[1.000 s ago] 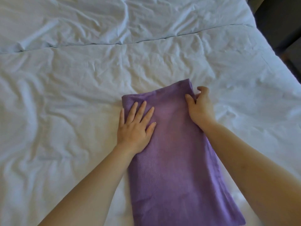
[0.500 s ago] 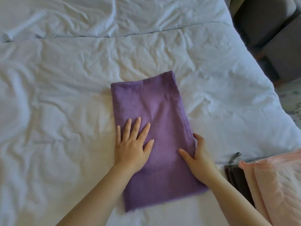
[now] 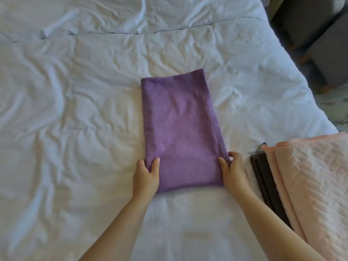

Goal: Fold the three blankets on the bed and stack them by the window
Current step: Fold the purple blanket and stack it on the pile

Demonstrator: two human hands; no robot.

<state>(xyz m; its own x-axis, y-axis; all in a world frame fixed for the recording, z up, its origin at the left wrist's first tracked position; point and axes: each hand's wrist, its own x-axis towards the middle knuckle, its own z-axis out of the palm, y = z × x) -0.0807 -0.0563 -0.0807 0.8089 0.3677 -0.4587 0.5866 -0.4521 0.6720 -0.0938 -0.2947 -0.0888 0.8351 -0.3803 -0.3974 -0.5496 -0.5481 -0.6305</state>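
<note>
Nearest me, at 6 o'clock: both hands at the near end of the purple blanket [image 3: 180, 129]. Left hand [image 3: 146, 174] pinches its near-left edge, thumb on top, fingers tucked under the side. Right hand [image 3: 232, 170] grips the near-right edge the same way.

At 4 o'clock, near the right hand but apart from it: pink quilted blanket [image 3: 310, 185], folded, lying on a folded dark blanket [image 3: 262, 176], at the bed's right side.

The purple blanket runs from the hands toward 12 o'clock, a long narrow rectangle flat on the bed [image 3: 75, 129], white sheet rumpled all round.

Far, at 1 to 2 o'clock, off the bed: grey upholstered seat [image 3: 323, 53]. No window in view.

My reading: two blankets are folded and piled, and the third is mostly folded. It probably needs one more fold end to end. Stacking by the window remains.
</note>
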